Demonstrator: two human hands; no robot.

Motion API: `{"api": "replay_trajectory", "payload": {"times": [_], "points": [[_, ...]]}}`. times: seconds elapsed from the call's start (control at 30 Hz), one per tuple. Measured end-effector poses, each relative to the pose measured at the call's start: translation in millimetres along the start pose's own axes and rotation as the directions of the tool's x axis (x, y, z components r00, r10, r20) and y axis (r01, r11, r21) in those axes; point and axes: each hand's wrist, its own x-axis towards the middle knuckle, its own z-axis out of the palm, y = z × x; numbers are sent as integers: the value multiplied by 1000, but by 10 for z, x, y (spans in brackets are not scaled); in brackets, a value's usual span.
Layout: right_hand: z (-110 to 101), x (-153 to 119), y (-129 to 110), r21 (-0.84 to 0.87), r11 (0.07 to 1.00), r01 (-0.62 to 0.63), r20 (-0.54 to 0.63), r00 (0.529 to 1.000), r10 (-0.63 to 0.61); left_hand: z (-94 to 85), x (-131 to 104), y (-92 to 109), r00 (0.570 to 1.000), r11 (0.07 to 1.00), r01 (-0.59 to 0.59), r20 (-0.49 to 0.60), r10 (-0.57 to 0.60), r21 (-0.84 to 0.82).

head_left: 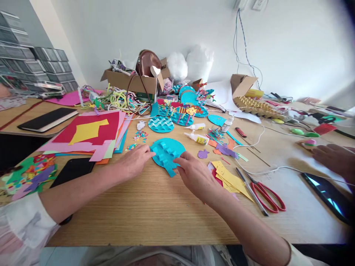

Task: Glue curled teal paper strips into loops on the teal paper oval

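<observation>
A round turquoise paper disc (177, 145) lies on the table before me, with rows of raised, wavy paper strips across it. One turquoise strip end (171, 172) sticks out past its near edge. My left hand (136, 161) is closed, pinching at the disc's left edge. At the right side, my right hand (194, 173) has its thumb and finger closed on the near right rim, close to the strip end; the exact contact is partly hidden. Behind the disc stands a similar wavy turquoise piece (161, 125), and glue bottles (198, 139) lie to its right.
Red-handled scissors (267, 195), a pen (251, 192) and yellow paper pieces (230, 179) lie right. Stacked coloured paper (83, 129) and a dark phone (73, 171) are left. A white cable (271, 170) crosses the table. Another person's hand (334, 159) is at far right.
</observation>
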Motion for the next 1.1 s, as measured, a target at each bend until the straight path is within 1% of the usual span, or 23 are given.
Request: {"api": "replay_trajectory", "payload": {"times": [0.07,0.13,0.23,0.4,0.6,0.8,0.97,1.1], "points": [[-63,11,11,-28,1000,-11,-1,1000,11,-10,43,-50,999,999,-28,26,27,36],[-95,16,16,-43,999,-24,4,1000,24,11,86,-92,998,997,-55,15,54,56],[-102,5,13,-29,999,-15,18,1000,16,78,138,-160,997,992,-76,-8,77,97],[-96,-31,-9,13,1000,5,40,999,-6,183,177,-227,993,983,-111,-13,114,148],[-90,-46,-28,15,1000,-14,82,997,12,224,163,-227,994,990,-92,-41,97,111],[-62,-23,-15,12,999,-34,114,993,33,181,133,-173,998,989,-59,-3,60,132],[-45,-15,6,22,999,-27,109,994,25,161,119,-134,1000,998,-22,21,21,55],[-61,-49,57,52,997,-53,97,994,47,108,147,-199,1000,996,-19,-24,17,-83]]}}
